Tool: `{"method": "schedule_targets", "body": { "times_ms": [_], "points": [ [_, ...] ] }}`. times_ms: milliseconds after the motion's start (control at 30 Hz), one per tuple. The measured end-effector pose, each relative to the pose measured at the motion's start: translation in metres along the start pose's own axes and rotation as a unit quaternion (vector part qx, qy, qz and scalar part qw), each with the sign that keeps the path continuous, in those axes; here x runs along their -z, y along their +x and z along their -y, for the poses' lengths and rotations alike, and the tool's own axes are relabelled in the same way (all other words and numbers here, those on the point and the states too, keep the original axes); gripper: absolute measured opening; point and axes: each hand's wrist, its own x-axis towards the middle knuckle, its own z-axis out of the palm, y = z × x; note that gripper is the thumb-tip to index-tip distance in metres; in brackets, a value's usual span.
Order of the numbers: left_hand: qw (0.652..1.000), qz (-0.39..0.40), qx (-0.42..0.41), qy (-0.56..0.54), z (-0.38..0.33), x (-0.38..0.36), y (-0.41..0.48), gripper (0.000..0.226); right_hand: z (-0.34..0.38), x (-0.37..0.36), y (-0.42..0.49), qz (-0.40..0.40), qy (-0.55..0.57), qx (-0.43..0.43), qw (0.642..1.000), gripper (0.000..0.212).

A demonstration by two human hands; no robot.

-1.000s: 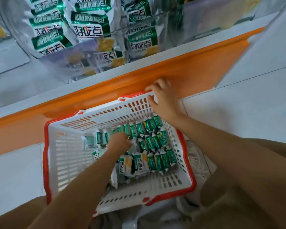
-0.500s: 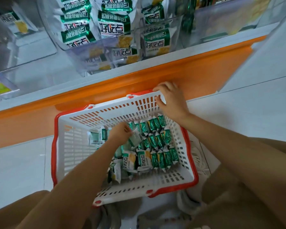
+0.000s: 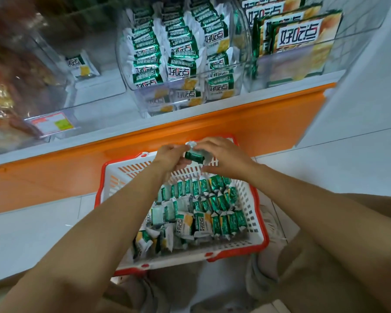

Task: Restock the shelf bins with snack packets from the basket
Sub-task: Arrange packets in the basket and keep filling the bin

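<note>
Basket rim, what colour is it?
The basket rim is red, around white slotted walls. The head view, the only one, shows it clearly.

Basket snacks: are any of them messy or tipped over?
Yes. In the basket, the right-side rows stand tidy, but the packets at the near-left corner lie tumbled in a heap.

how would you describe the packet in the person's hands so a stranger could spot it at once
Below the orange shelf front sits a red-rimmed white basket of small packets. Above its far edge, the left hand and right hand hold one green packet between them. It alone is lifted clear of the pile.
</note>
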Motion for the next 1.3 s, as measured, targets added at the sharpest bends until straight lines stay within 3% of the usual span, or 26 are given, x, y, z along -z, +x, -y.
{"method": "schedule_targets", "body": {
  "times_ms": [100, 233, 433, 600, 767, 933, 1100, 1300],
  "points": [
    [0.998, 0.027, -0.019, -0.049, -0.011, -0.002, -0.014, 0.030, 0.004, 0.011, 0.002, -0.078, 0.090, -0.029, 0.992, 0.043],
    [0.993, 0.047, -0.067, -0.085, -0.026, -0.006, -0.030, 0.039, 0.009, 0.035, 0.001, -0.168, 0.267, -0.093, 0.944, 0.031],
    [0.984, 0.105, -0.142, -0.029, -0.044, -0.013, -0.048, 0.013, 0.018, 0.066, -0.005, -0.209, 0.448, -0.132, 0.859, 0.032],
    [0.976, 0.076, -0.203, -0.023, -0.063, -0.021, -0.063, 0.014, 0.024, 0.081, -0.014, -0.217, 0.416, -0.100, 0.877, 0.055],
    [0.956, 0.067, -0.281, 0.057, -0.075, -0.020, -0.073, 0.027, 0.027, 0.096, -0.024, -0.256, 0.375, -0.079, 0.887, 0.037],
    [0.946, 0.070, -0.314, 0.033, -0.084, -0.022, -0.079, 0.033, 0.027, 0.111, -0.023, -0.268, 0.355, -0.078, 0.892, 0.027],
    [0.926, 0.039, -0.373, 0.038, -0.102, -0.019, -0.074, 0.020, 0.034, 0.125, -0.011, -0.322, 0.399, -0.072, 0.855, 0.030],
    [0.876, -0.064, -0.462, 0.121, -0.147, -0.024, -0.063, 0.032, 0.020, 0.146, 0.011, -0.378, 0.313, -0.043, 0.870, 0.040]
  ]
}}
